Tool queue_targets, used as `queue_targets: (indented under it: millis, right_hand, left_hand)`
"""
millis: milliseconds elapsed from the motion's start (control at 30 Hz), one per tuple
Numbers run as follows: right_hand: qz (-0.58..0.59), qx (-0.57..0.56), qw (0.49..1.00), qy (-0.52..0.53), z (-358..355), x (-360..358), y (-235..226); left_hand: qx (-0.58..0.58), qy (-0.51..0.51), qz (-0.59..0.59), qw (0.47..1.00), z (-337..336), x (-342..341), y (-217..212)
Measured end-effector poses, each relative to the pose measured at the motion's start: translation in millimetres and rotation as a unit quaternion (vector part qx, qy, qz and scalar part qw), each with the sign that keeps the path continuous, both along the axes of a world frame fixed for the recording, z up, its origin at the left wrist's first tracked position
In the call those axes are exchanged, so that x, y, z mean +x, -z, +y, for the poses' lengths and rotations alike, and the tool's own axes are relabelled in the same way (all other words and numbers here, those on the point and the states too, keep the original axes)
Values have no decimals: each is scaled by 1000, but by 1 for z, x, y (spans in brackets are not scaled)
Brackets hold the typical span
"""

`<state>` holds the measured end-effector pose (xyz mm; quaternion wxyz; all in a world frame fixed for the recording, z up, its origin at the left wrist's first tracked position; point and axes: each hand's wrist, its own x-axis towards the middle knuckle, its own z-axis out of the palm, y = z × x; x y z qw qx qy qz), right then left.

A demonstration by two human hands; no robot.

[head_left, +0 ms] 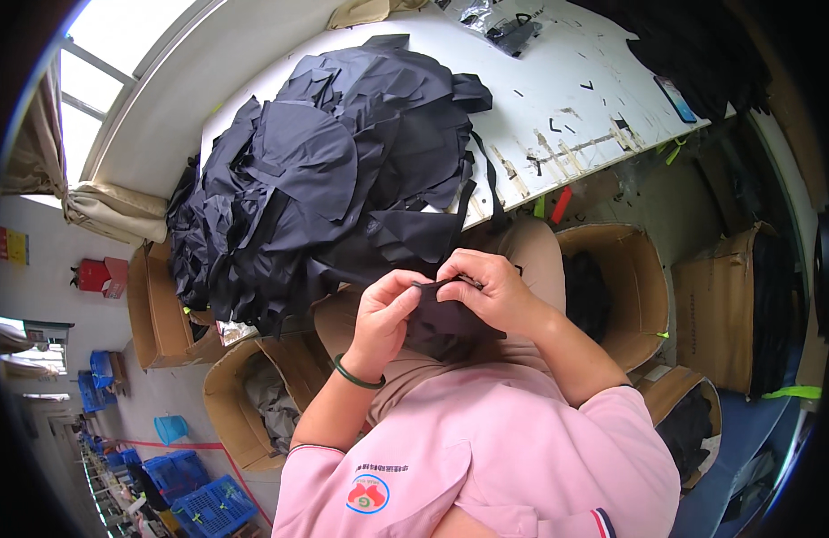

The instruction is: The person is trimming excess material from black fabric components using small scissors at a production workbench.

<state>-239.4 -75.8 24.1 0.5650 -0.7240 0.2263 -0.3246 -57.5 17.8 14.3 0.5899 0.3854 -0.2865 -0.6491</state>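
Pinching from both sides, the left hand (pixel 385 316) and the right hand (pixel 491 289) had closed their fingertips on the upper edge of a small black fabric piece (pixel 446 318), which was held up between them over the person's lap. The thumbs and forefingers met almost together at that top edge, so most of the cloth hung below the grip, draping down past the right palm and in front of the tan trousers (pixel 522 247). A green bangle (pixel 356 374) sat on the left wrist. The person wore a pink shirt (pixel 486 448).

Just beyond the hands, a big heap of black fabric pieces (pixel 334 170) spilled over the near edge of a white table (pixel 558 90), with a loose strap trailing down toward the right hand. Open cardboard boxes (pixel 625 278) stood on the floor to either side of the knees, some holding dark cloth. Farther left, blue plastic crates (pixel 199 502) lay on the floor, well apart from the work.
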Motion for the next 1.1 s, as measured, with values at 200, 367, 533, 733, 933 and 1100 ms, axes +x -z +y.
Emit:
queue_targets:
  millis: [200,367,533,733,933,1100]
  right_hand:
    - [13,-36,998,51,3,9,-4]
    - [74,-34,995,64,0,11,-9]
    - [49,-5,999,15,-4,15,-10]
    - [-43,172,983,-47,-13,19,4]
    - [-5,177,984,-28,0,29,6]
    - [69,-111,979,156,1,18,4]
  left_hand:
    - [-48,-46,-9,998,6,-4,11]
    - [-58,-25,-120,991,11,-7,-3]
    - [-71,-14,-237,969,9,8,-1]
    - [-13,9,14,1000,7,5,-14]
    - [-77,-13,34,996,9,2,-4]
    - [-174,-169,-204,948,11,7,2]
